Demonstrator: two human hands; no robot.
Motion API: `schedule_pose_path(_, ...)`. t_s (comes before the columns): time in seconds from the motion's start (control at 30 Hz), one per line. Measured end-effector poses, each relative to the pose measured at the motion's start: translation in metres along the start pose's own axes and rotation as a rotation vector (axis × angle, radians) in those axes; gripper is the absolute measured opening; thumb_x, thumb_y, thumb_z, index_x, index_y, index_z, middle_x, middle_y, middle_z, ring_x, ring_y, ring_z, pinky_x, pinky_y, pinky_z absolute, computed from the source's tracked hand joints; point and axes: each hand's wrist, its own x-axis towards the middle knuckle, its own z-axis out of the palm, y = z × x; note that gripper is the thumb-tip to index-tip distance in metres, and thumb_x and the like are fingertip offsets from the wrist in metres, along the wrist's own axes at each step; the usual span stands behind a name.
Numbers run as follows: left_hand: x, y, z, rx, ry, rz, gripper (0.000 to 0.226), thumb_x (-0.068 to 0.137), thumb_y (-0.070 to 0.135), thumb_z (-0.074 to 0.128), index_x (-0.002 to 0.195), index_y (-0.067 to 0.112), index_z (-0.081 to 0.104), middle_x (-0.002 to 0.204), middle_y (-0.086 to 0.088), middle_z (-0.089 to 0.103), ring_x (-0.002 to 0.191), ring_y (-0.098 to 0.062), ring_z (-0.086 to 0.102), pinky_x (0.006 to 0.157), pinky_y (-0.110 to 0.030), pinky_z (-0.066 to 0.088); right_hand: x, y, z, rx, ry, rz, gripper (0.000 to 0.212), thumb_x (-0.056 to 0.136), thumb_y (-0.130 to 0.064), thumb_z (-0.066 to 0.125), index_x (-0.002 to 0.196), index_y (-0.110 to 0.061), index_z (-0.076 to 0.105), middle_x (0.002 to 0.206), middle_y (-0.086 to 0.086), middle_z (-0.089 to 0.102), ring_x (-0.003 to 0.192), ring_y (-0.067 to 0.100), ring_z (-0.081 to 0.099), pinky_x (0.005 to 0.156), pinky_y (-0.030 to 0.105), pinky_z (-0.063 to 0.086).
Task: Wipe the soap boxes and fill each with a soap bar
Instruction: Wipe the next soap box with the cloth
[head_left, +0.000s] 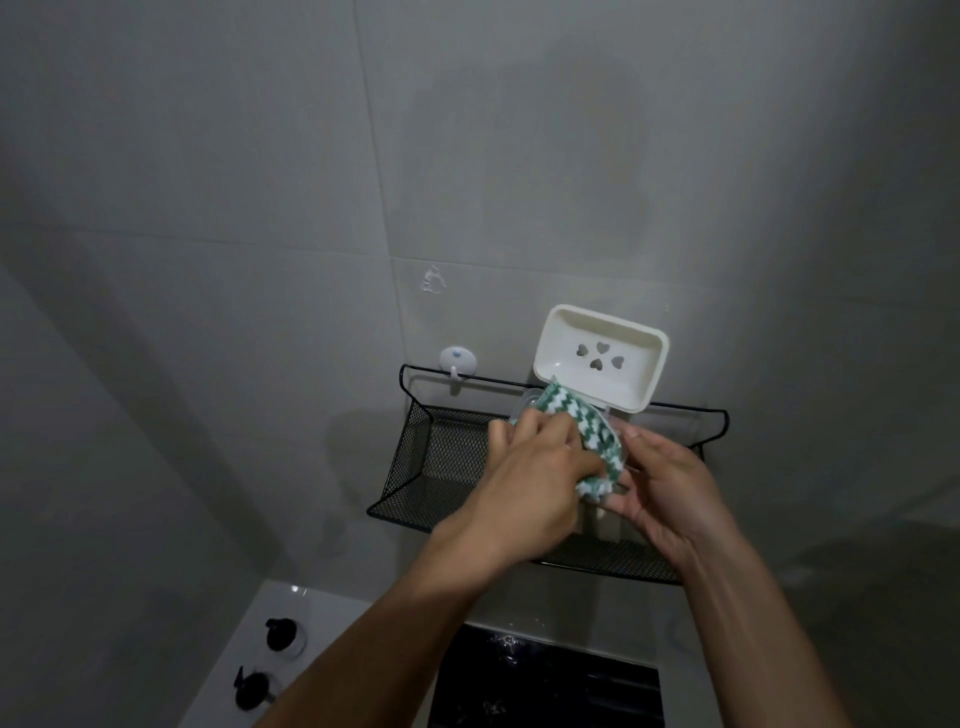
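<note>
We see the left hand (524, 483) gripping a green-white cloth (748, 447) against a clear soap box (524, 402), which the right hand (660, 493) cups from below, fingers curled round it. Both sit over the black mesh shelf (441, 457), w/ its rim just behind. White soap dish (597, 358) hangs on the wall above. No legible writing.

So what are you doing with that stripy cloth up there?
A person is cleaning soap boxes over a black mesh shelf on the wall. The left hand presses a green and white cloth into a clear box, most of it hidden, which the right hand holds from the other side. A white soap box with heart-shaped holes sits tilted just above them, empty. No soap bar shows yet.
</note>
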Motion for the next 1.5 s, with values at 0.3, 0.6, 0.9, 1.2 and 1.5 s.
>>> schedule_pose_path(0.3,-0.006,-0.033,-0.007,0.314,0.072,-0.070,0.024,0.094,0.038,0.052,0.107,0.032,0.071,0.123,0.001,0.048,0.114,-0.022,0.036,0.089,-0.045,0.028,0.000,-0.003,-0.009,-0.073,0.019,0.017,0.030,0.107,-0.014,0.042,0.120,0.004,0.062,0.113,0.025,0.073,0.102,0.040,0.072,0.068,0.060,0.060)
schedule_pose_path(0.6,-0.008,-0.034,-0.003,0.382,0.095,-0.152,0.044,0.087,0.021,0.053,0.130,0.031,0.054,0.120,-0.004,0.041,0.103,-0.027,0.041,0.082,-0.042,0.028,0.007,-0.005,-0.011,-0.082,-0.002,0.033,0.028,0.106,-0.013,0.043,0.121,0.001,0.062,0.113,0.020,0.074,0.100,0.033,0.074,0.067,0.057,0.061)
schedule_pose_path(0.9,0.007,-0.029,0.000,0.426,0.047,-0.200,0.045,0.081,0.018,0.059,0.126,0.022,0.052,0.117,-0.007,0.040,0.102,-0.028,0.044,0.085,-0.044,0.031,0.008,-0.002,-0.010,-0.069,-0.012,0.024,0.028,0.106,-0.011,0.041,0.119,0.000,0.063,0.113,0.018,0.074,0.100,0.032,0.074,0.065,0.050,0.062)
schedule_pose_path(1.2,0.006,-0.038,0.002,0.253,-0.103,-0.228,0.030,0.086,0.019,0.053,0.116,0.020,0.058,0.111,-0.007,0.045,0.103,-0.029,0.047,0.086,-0.041,0.037,0.013,0.001,-0.027,-0.063,0.063,0.059,0.028,0.104,-0.012,0.045,0.120,0.001,0.064,0.114,0.020,0.073,0.105,0.035,0.072,0.078,0.061,0.059)
schedule_pose_path(1.5,0.000,-0.068,-0.008,-0.209,0.206,-0.367,0.036,0.080,0.000,0.057,0.114,0.009,0.065,0.108,-0.008,0.051,0.100,-0.026,0.053,0.082,-0.031,0.041,0.008,-0.007,-0.038,0.004,0.095,0.040,0.027,0.105,-0.013,0.044,0.123,-0.001,0.061,0.115,0.019,0.074,0.103,0.034,0.073,0.069,0.055,0.062)
